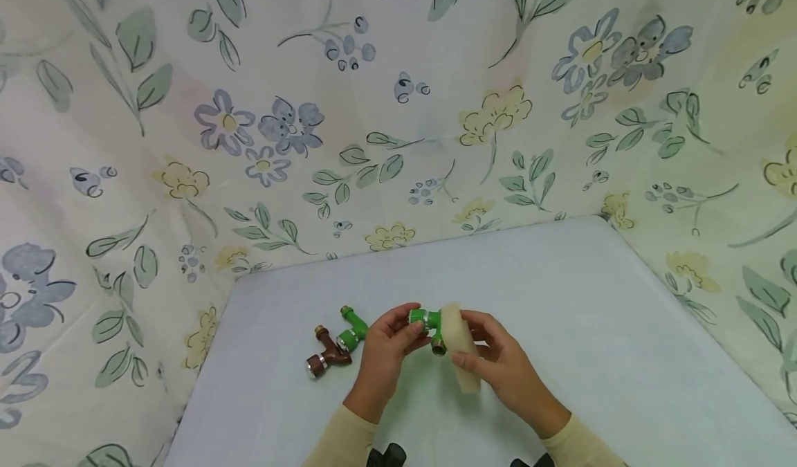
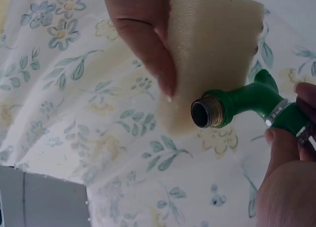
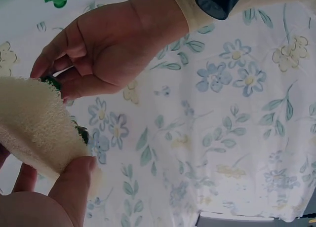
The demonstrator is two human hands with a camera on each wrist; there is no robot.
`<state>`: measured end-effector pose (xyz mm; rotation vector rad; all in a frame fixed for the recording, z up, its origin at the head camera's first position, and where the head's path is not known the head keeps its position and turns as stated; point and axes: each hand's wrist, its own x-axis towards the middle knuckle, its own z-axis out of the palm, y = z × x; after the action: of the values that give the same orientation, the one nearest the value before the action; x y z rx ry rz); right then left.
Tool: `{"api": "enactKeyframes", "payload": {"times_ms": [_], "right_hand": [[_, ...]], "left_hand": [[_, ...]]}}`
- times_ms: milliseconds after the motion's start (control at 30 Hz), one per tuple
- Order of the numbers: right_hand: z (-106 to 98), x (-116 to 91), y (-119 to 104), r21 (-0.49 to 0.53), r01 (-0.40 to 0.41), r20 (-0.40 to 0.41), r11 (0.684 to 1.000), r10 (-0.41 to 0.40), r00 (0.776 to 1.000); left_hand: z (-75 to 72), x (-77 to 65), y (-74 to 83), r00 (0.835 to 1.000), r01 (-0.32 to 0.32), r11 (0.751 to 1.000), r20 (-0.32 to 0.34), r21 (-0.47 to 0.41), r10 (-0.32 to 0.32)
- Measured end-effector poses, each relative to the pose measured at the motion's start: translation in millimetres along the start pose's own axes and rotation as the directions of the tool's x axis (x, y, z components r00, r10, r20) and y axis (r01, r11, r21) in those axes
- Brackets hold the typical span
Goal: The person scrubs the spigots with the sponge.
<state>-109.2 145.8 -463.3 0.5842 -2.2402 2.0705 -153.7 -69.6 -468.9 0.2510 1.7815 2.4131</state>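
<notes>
My left hand (image 1: 387,349) grips a green tap (image 2: 252,99) by its silver-banded end, between thumb and fingers. In the left wrist view the tap's threaded brass opening faces outward. A cream-coloured sponge (image 1: 459,356) is in my right hand (image 1: 503,363), thumb on the near side and fingers behind. The sponge lies against the tap's side in the head view. From the right wrist, the sponge (image 3: 39,123) hides most of the tap. Left of my left hand, a second green tap (image 1: 353,330) and a brown tap (image 1: 328,353) lie together on the table.
The white-covered table (image 1: 560,301) extends to both sides and behind the hands. Floral cloth (image 1: 398,121) hangs around its back and sides. Dark wrist devices (image 1: 392,455) show at the bottom edge of the head view.
</notes>
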Motion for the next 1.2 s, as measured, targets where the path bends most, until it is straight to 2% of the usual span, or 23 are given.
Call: {"api": "enactKeyframes", "payload": {"times_ms": [133,267,600,833,1200], "right_hand": [[1.6,0.2,-6.0,0.028,0.042,0.052,0.999,-0.043,0.998],[0.8,1.4,-5.8,-0.01,0.073,0.04,0.997,-0.072,0.997],[-6.7,5.2,3.3,-0.095,0.036,-0.003,0.995,-0.036,0.999],[-9.3,7.3,5.5,-0.168,0.002,-0.071,0.986,-0.014,0.997],[-2.2,7.1,-25.6,-0.207,0.015,-0.142,0.978,-0.045,0.989]], "left_hand": [[-1.5,0.3,-1.1,1.0,-0.004,1.0,-0.028,-0.002,0.004],[-2.4,0.5,-1.6,1.0,-0.004,1.0,-0.015,0.001,0.004],[0.3,-1.2,0.3,1.0,0.01,1.0,0.011,-0.007,-0.01],[0.9,-1.4,2.2,0.999,0.019,1.0,0.037,0.003,-0.02],[1.1,-1.7,0.4,0.999,0.023,1.0,0.025,-0.001,-0.023]]}}
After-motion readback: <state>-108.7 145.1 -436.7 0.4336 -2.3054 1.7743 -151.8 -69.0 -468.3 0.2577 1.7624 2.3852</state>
